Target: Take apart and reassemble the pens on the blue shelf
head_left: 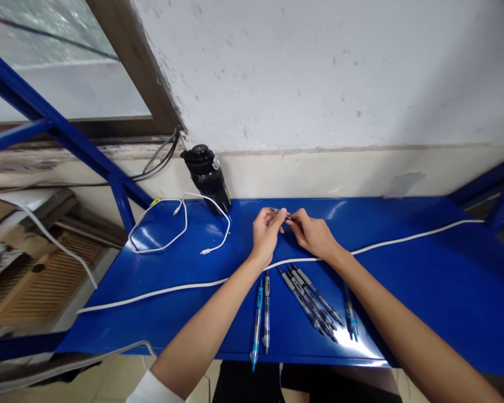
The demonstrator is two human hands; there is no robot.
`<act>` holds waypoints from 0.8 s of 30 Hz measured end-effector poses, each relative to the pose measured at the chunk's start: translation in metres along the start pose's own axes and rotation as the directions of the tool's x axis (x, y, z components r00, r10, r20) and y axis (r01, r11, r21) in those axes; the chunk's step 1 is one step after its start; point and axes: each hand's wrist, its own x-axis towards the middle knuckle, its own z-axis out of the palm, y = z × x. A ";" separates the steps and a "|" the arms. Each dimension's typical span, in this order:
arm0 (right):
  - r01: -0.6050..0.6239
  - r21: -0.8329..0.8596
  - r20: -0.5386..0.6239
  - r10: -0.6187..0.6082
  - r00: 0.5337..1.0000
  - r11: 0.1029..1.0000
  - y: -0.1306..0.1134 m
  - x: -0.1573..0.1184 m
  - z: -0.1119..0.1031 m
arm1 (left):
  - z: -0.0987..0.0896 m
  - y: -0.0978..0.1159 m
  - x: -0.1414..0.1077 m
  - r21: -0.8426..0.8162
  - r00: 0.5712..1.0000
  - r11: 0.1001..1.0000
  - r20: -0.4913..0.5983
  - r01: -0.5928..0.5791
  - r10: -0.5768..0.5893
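Observation:
Above the blue tabletop, my left hand (266,232) and my right hand (312,230) meet around a small dark pen (288,217), each pinching one part of it. Fingers cover most of the pen. Nearer the front edge lie a blue pen (257,319) and a grey pen (267,313), side by side. Several grey-clipped pens (311,302) form a slanted pile to their right. Beside my right forearm lie more blue-tipped pens (351,316), partly hidden by it.
A black bottle (210,182) stands at the back left of the blue table (172,322). Next to it a thin white cable (187,224) lies in loops. A thicker white cord (151,294) crosses the table, passing under my forearms. Blue frame posts (75,143) rise at the left.

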 end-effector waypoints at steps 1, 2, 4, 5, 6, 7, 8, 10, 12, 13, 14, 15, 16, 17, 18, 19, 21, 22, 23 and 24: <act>0.000 0.011 0.007 0.000 1.000 1.000 -0.001 0.000 -0.001 | 0.000 0.000 0.000 -0.001 1.000 1.000 0.003 0.005 -0.005; 0.001 0.024 0.014 -0.001 1.000 1.000 -0.001 0.000 -0.001 | 0.000 0.001 0.000 0.000 1.000 1.000 0.006 0.011 -0.011; -0.001 0.042 0.022 0.000 1.000 0.999 -0.003 0.000 -0.003 | 0.000 0.002 0.000 -0.001 1.000 1.000 0.013 0.020 -0.020; -0.005 0.045 0.022 0.004 1.000 0.999 -0.004 0.000 -0.004 | 0.000 0.003 0.000 0.000 1.000 1.000 0.020 0.022 -0.022; -0.007 0.047 0.017 0.006 1.000 0.999 -0.005 0.000 -0.004 | 0.000 0.004 0.000 -0.004 1.000 1.000 0.008 0.020 -0.019; -0.003 0.053 0.018 0.002 1.000 0.999 -0.006 0.000 -0.005 | 0.000 0.005 0.000 -0.006 0.999 1.000 0.019 0.028 -0.028; -0.005 0.055 0.008 0.005 1.000 0.998 -0.007 0.000 -0.006 | -0.001 0.006 0.000 -0.015 0.999 0.999 0.024 0.034 -0.034; -0.005 0.064 -0.002 0.005 1.000 0.998 -0.008 0.001 -0.006 | -0.002 0.007 -0.001 -0.028 0.998 0.999 0.042 0.047 -0.046; 0.002 0.068 -0.028 0.000 1.000 0.998 -0.009 0.001 -0.007 | -0.003 0.008 -0.001 -0.043 0.998 0.997 0.044 0.057 -0.055; 0.007 0.075 -0.036 -0.005 0.999 0.997 -0.009 0.001 -0.007 | -0.003 0.008 -0.001 -0.042 0.997 0.997 0.050 0.062 -0.060; 0.008 0.078 -0.043 -0.004 0.999 0.997 -0.009 0.001 -0.007 | -0.004 0.008 -0.001 -0.036 0.997 0.998 0.046 0.058 -0.056; 0.013 0.080 -0.046 -0.010 0.999 0.997 -0.009 0.001 -0.006 | -0.004 0.007 0.000 -0.022 0.998 0.998 0.044 0.051 -0.050; 0.024 0.081 -0.049 -0.020 0.999 0.996 -0.009 0.001 -0.005 | -0.004 0.006 0.000 -0.011 0.998 0.999 0.038 0.043 -0.043; 0.032 0.081 -0.057 -0.028 0.998 0.996 -0.008 0.001 -0.004 | -0.004 0.005 0.001 -0.005 0.999 0.999 0.034 0.037 -0.037; 0.041 0.080 -0.061 -0.036 0.997 0.996 -0.008 0.001 -0.003 | -0.004 0.003 0.002 -0.003 0.999 1.000 0.038 0.029 -0.029; 0.045 0.079 -0.066 -0.040 0.997 0.996 -0.007 0.001 -0.002 | -0.004 0.001 0.004 -0.001 0.999 1.000 0.030 0.014 -0.014; 0.057 0.075 -0.072 -0.052 0.996 0.996 -0.004 0.002 0.002 | -0.004 -0.002 0.006 0.000 0.999 1.000 0.032 -0.020 0.020; 0.068 0.072 -0.077 -0.063 0.995 0.995 -0.003 0.002 0.004 | -0.004 -0.003 0.007 0.003 0.999 0.999 0.032 -0.039 0.039; 0.083 0.066 -0.082 -0.077 0.994 0.994 -0.001 0.002 0.006 | -0.004 -0.004 0.008 0.010 0.998 0.998 0.026 -0.058 0.058; 0.097 0.056 -0.089 -0.092 0.992 0.994 0.000 0.002 0.008 | -0.004 -0.005 0.008 0.018 0.997 0.997 0.014 -0.076 0.075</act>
